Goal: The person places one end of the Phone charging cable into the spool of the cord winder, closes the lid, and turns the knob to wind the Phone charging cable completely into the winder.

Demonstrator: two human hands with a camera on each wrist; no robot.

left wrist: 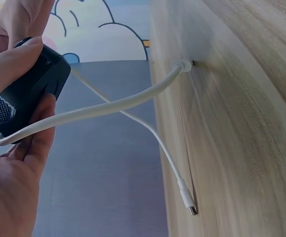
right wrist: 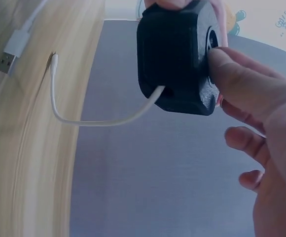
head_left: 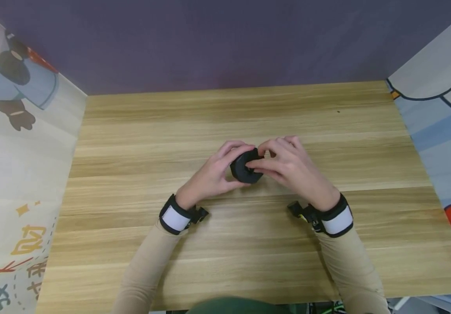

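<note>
A black, chunky cable winder with bevelled corners is held above the middle of the wooden table. My left hand grips its body, thumb on one side and fingers on the other. From the right, my right hand pinches at the round centre of its face; the right wrist view shows the thumb pressed there. White cable runs out of the case and hangs in loops. One end carries a small USB-C plug, the other a flat USB-A plug.
The wood-grain tabletop meets a dark blue-grey panel along its far edge. Printed panels with cartoon figures flank it, left and right. A tiny dark speck lies at the far right.
</note>
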